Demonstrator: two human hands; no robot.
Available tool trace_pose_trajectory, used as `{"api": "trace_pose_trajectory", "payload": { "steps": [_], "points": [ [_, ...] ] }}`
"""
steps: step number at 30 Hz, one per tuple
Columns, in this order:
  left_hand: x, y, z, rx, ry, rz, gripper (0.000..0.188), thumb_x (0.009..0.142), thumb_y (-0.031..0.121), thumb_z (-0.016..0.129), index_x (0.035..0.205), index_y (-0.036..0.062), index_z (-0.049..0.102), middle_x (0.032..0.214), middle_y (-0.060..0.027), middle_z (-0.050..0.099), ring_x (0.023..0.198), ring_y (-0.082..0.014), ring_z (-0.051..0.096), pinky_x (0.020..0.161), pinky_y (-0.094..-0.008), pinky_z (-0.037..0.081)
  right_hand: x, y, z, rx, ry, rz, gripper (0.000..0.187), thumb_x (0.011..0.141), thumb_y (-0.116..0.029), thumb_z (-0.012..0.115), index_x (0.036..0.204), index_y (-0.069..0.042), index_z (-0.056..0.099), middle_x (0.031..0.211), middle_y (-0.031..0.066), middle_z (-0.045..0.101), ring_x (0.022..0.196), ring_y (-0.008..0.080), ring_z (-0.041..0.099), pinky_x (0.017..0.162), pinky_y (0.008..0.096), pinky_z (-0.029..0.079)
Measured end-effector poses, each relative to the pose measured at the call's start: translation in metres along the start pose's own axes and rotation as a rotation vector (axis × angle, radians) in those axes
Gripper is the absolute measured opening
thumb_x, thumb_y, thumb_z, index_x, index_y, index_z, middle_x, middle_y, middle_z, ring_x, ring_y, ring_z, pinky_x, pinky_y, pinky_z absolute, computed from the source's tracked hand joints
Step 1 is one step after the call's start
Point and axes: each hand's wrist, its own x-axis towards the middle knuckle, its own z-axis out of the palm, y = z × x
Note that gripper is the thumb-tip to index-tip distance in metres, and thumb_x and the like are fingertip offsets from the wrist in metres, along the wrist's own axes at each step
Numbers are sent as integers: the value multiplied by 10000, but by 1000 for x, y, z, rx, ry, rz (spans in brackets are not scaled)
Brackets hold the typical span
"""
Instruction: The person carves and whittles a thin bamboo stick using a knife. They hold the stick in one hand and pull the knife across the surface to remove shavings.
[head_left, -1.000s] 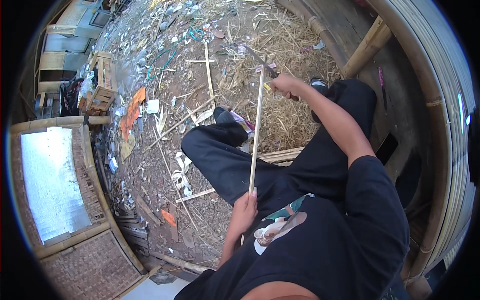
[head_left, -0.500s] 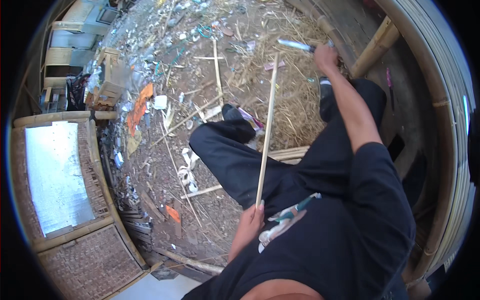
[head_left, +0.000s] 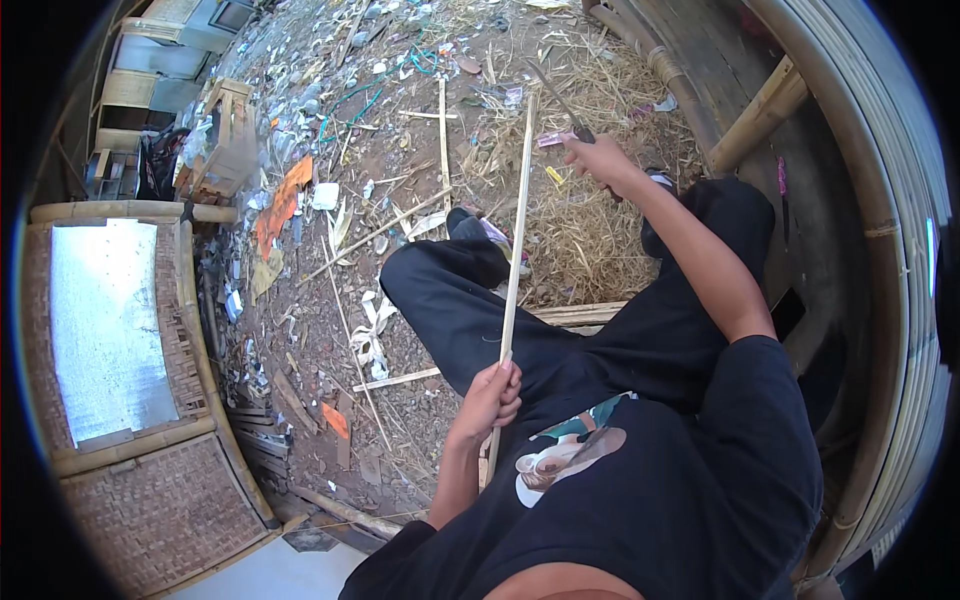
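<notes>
A long pale bamboo strip (head_left: 518, 230) stands slanting up in front of me, and my left hand (head_left: 487, 405) is wrapped round its lower part. Below that hand, a short length of the strip passes close to my shirt. My right hand (head_left: 600, 165) grips the dark handle of a knife (head_left: 556, 100) to the right of the strip's upper part. The narrow blade points up and to the left, near the strip's top end; I cannot tell if the two touch. Fine shavings (head_left: 600, 250) lie heaped on the ground below my right hand.
My bent legs (head_left: 430, 300) spread on either side of the strip. Bamboo sticks (head_left: 443, 140) and litter cover the ground ahead. A bamboo post (head_left: 760, 110) and rail stand at the right. At the left are a woven bamboo panel (head_left: 170, 490) and a wooden crate (head_left: 225, 140).
My right hand has moved left with the knife, and the blade has turned to point more upward. My left hand sits higher, and the strip now shows below it, its top shifted left.
</notes>
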Motion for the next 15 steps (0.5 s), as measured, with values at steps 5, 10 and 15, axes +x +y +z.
{"api": "trace_pose_trajectory", "payload": {
  "steps": [5,10,15],
  "points": [
    [26,23,7,11,-56,43,300,984,346,401,845,83,439,559,66,244,398,-17,197,330,-183,159,-32,-12,20,-135,97,-280,411,794,-441,648,742,-34,661,561,33,585,490,123,537,502,309,430],
    [61,51,10,95,-49,147,203,960,254,482,900,60,474,577,67,270,413,-10,221,344,-173,161,-64,-28,44,-179,-61,-548,364,756,-412,714,763,-50,667,550,6,539,505,94,495,490,280,386],
    [91,77,17,169,-47,231,100,910,103,517,988,41,512,595,78,295,433,-1,254,366,-164,188,-81,-14,58,-413,-247,-794,339,712,-336,766,802,-26,661,549,74,543,476,153,483,486,320,395]
  ]
}}
